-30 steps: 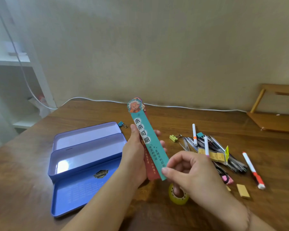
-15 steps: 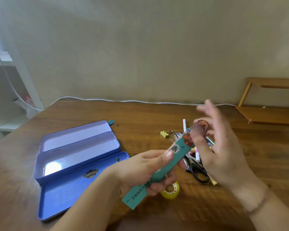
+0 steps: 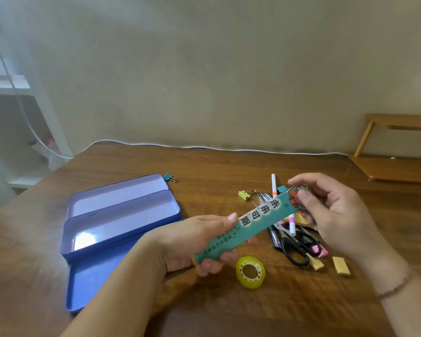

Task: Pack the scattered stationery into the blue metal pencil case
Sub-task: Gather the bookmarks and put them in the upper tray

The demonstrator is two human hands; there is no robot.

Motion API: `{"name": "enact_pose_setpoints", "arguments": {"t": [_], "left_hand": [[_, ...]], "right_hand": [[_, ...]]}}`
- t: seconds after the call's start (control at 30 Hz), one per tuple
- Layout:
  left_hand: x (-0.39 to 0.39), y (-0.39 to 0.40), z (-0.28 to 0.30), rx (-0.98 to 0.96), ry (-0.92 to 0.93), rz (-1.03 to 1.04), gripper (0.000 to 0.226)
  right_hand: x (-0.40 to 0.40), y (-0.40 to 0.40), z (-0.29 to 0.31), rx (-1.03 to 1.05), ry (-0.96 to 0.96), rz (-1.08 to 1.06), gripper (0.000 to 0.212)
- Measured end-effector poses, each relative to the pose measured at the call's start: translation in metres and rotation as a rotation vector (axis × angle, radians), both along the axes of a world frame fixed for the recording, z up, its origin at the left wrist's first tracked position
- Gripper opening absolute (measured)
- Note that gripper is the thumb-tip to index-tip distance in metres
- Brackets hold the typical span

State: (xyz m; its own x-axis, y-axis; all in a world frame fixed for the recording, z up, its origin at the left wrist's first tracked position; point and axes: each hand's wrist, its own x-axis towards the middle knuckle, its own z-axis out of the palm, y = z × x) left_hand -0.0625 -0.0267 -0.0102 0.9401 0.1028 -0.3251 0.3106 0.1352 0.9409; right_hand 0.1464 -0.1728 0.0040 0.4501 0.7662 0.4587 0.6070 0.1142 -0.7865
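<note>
The blue metal pencil case (image 3: pixel 122 215) lies open on the left of the wooden table, its trays bare. I hold a long teal bookmark (image 3: pixel 250 227) with printed characters tilted above the table, between the case and the stationery pile. My left hand (image 3: pixel 199 242) grips its lower end. My right hand (image 3: pixel 333 212) pinches its decorated upper end. Beneath lie black scissors (image 3: pixel 294 246), pens (image 3: pixel 274 188), a yellow tape roll (image 3: pixel 250 271), erasers (image 3: pixel 341 265) and a yellow binder clip (image 3: pixel 244 194).
A teal binder clip (image 3: pixel 168 177) sits by the case's far corner. A white cable (image 3: pixel 204 147) runs along the table's back edge by the wall. A wooden stand (image 3: pixel 396 166) is at the far right. White shelving (image 3: pixel 10 93) stands left of the table.
The bookmark has swung from upright to a slant, top end to the right. My right hand rose from the tape roll and now pinches the top end.
</note>
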Motion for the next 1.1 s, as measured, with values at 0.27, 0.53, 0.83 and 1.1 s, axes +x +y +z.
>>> {"name": "enact_pose_setpoints", "arguments": {"t": [0.27,0.53,0.83,1.1], "left_hand": [[-0.006,0.008,0.004,0.025,0.094,-0.054,0.046],[-0.053,0.016,0.035,0.157,0.035,-0.111,0.047],[-0.148,0.085,0.024,0.796,-0.087,0.845,0.013],[-0.196,0.113,-0.034,0.926,0.027,0.722,0.071]], "right_hand": [[-0.018,0.002,-0.004,-0.188,-1.000,0.102,0.036],[-0.058,0.019,0.012,0.093,-1.111,0.328,0.019],[-0.106,0.106,0.021,-0.235,-0.831,0.251,0.034],[-0.167,0.199,0.002,-0.439,-0.890,0.278,0.021]]}}
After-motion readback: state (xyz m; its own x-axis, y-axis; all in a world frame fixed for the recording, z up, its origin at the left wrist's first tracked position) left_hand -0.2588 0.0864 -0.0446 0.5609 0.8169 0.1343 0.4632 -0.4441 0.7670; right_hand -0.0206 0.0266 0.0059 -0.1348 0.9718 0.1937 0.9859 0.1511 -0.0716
